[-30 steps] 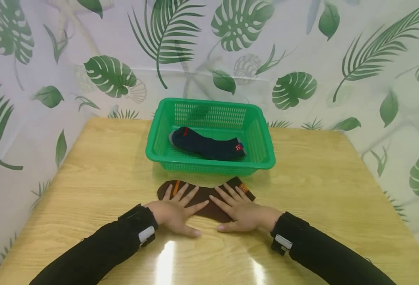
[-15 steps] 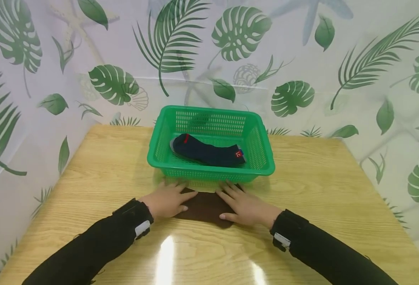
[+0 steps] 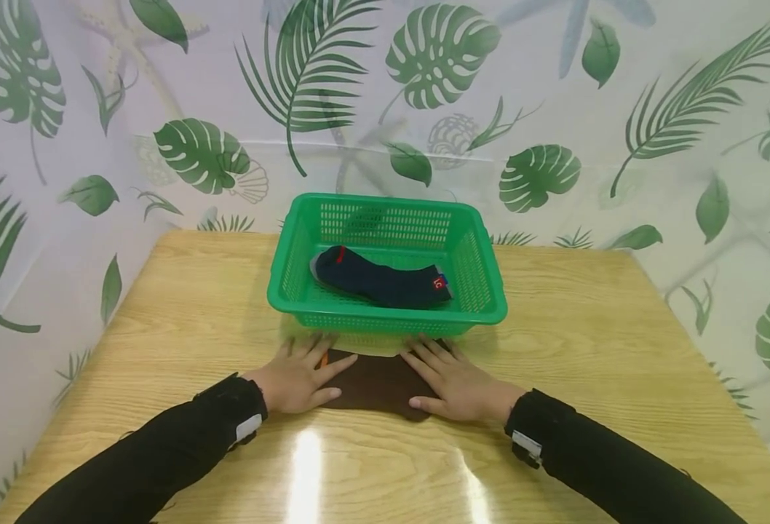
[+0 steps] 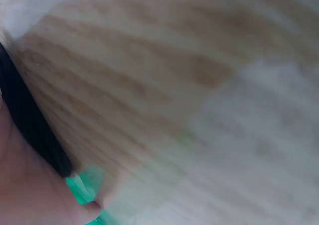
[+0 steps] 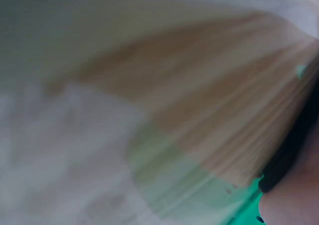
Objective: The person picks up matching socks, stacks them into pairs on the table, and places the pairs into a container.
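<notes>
Both hands slightly nearer since, spread fingers (image 3: 306, 353) flat on the brown sock (image 3: 375, 380) before the green basket (image 3: 385, 324).

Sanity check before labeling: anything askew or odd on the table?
Only this: the brown sock, pressed flat under left hand and right hand, has its far edge tucked under the green plastic basket. Dark blue sock lies neatly inside.

The surface (image 3: 588, 342) looks like pale wood-grain laminate, smooth and glossy, with bright glare streaks near the front edge; the basket (image 3: 483, 280) is green moulded plastic, slightly shiny, its walls a perforated mesh; the brown sock (image 3: 375, 378) is soft matt knit cloth; the navy sock (image 3: 378, 280) likewise matt knit; the black sleeves (image 3: 162, 466) are dull fabric; the leaf-printed backdrop (image 3: 555, 94) looks thin, smooth sheeting.
</notes>
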